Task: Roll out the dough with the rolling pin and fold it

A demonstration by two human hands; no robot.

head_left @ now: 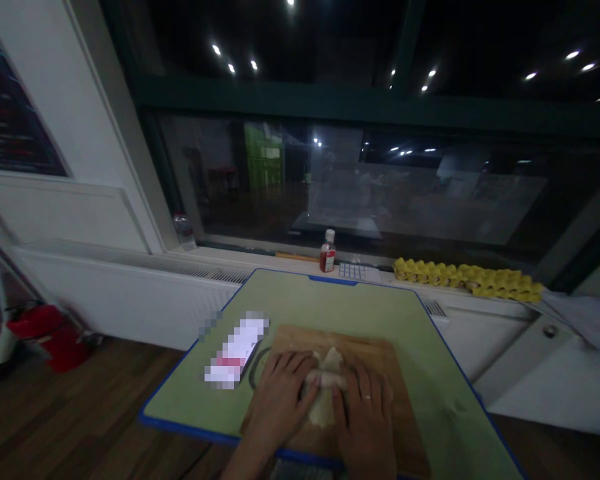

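Note:
A piece of pale dough (323,411) lies on a wooden board (403,407), partly rolled, with a thicker band across it between my hands. From the left, my left hand (286,390) rests palm down, its fingers flat over the dough's left end. My right hand (365,407), with a ring on one finger, lies the same way over the right end. Both thumbs point inward at the near side of the rolled band. The fingers are stretched out, and the dough under them is hidden.
The board stands on a green table (305,300) with blue edging. A blurred-out bright phone-like object (240,350) lies left of the board. On the sill are a small bottle with a white cap (327,252) and yellow egg trays (465,279). A red bucket (50,337) stands at left.

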